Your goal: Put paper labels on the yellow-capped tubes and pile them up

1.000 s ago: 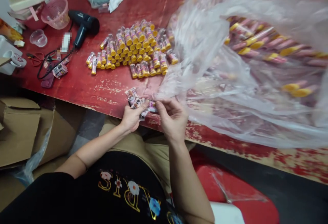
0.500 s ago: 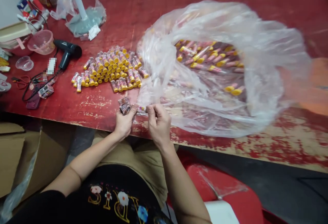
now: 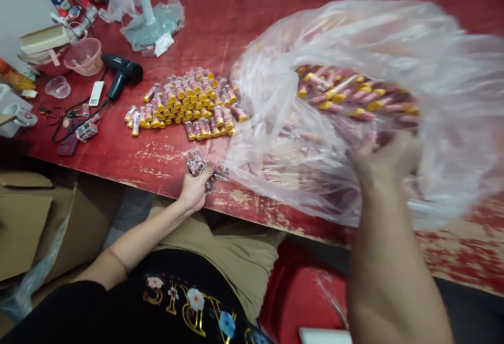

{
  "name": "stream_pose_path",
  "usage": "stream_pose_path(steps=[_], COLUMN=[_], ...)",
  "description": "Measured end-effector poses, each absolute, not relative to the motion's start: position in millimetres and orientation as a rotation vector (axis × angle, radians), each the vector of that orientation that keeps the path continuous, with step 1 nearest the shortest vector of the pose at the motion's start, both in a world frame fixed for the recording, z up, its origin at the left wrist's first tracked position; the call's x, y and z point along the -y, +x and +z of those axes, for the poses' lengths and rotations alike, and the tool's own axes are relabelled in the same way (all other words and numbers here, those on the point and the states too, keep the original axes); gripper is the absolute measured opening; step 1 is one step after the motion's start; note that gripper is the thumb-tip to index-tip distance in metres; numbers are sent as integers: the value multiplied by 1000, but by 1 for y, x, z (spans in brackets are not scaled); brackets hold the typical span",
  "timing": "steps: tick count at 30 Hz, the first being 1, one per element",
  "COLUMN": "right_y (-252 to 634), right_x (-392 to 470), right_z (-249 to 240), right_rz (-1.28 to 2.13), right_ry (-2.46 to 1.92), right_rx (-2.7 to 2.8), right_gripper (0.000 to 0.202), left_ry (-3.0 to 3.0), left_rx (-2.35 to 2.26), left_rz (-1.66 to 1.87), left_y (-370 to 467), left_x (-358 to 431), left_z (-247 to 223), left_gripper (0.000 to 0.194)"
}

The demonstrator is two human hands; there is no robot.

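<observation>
My left hand (image 3: 192, 191) is closed on a bunch of small printed plastic wrappers (image 3: 193, 161), just over the table's front edge. More wrapper ends stick out past my thumb. My right hand (image 3: 388, 163) reaches into the opening of a large clear plastic bag (image 3: 268, 97); motion blurs it, and its fingers are hidden. Inside the bag lie many small pink tubes with yellow caps (image 3: 366, 93), just beyond that hand. To the left of the bag, a stacked pile of similar wrapped tubes (image 3: 192, 97) rests on the table, yellow ends facing me.
On the red, worn table (image 3: 220, 23) lies a black hair dryer (image 3: 122, 73) with its cord. Behind it are a lamp base (image 3: 153, 26) and a pink basket (image 3: 83, 58). Red-handled scissors (image 3: 51, 115) lie at left. A cardboard box (image 3: 35, 223) stands below the table, and a red stool (image 3: 303, 286) is beside me.
My right hand has left the wrappers by my left hand and moved right into the bag's opening. The left hand keeps its bunch. The view has shifted somewhat.
</observation>
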State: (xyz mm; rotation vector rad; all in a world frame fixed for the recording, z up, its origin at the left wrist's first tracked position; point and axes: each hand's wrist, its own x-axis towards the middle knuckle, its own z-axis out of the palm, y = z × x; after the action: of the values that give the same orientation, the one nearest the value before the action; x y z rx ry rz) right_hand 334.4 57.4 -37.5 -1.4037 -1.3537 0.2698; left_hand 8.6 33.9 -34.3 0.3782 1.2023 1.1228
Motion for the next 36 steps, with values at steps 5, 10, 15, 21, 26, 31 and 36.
stream_pose_path(steps=[5,10,15,21,26,31,36], right_y=[231,175,178,182,173,155,148], right_x=[35,68,64,70,78,89,96], right_z=[-39,-20,-10,-2,-6,-18,-30], right_rz=[384,380,241,91,128,295,34], right_ry=[-1394,-1195,-1154,-1169,-1201,-1250,-1260], right_rx=[1285,1464,1589,1739,1606,1486,1582], right_gripper=[34,43,58,69,71,69,75], left_ry=[371,399,424,463,422,323,352], left_rx=[-1139,-1108,-1052,-1050,-937,-952,-939], left_rz=[1099,1069,1080,1071,974,941,801], left_y=[3,1,0,-2,-2,4,3], left_x=[-31,-26,-23,-20,-13,-7,-8], left_z=[-27,-21,-17,-8,3,5,2], left_gripper=[67,57,60,49,59,63,61])
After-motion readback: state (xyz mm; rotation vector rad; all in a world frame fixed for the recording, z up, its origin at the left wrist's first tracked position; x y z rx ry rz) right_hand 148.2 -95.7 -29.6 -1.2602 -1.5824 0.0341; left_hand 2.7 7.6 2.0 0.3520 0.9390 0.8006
